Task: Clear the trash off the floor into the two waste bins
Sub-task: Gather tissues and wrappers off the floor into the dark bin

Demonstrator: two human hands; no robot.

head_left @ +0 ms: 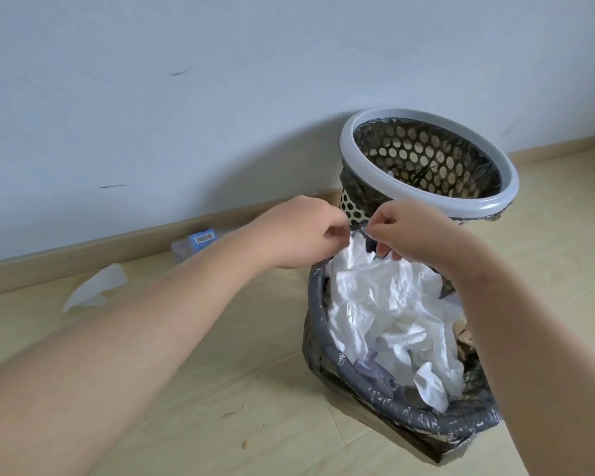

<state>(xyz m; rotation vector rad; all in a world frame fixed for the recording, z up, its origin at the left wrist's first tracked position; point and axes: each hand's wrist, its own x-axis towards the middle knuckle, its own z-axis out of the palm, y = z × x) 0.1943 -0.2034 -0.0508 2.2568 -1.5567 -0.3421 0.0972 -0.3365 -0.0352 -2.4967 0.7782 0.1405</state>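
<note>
White crinkled plastic bag [385, 304] in grey-lined bin [423, 418]

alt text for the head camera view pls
The left hand and right hand pinch the top of crumpled white plastic heaped in the near lined bin. A perforated bin stands behind it. A tissue and a blue-labelled bottle lie on the floor, left.

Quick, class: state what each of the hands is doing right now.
Left hand: pinching the top of the crumpled white plastic bag.
Right hand: pinching the same bag's top.
</note>
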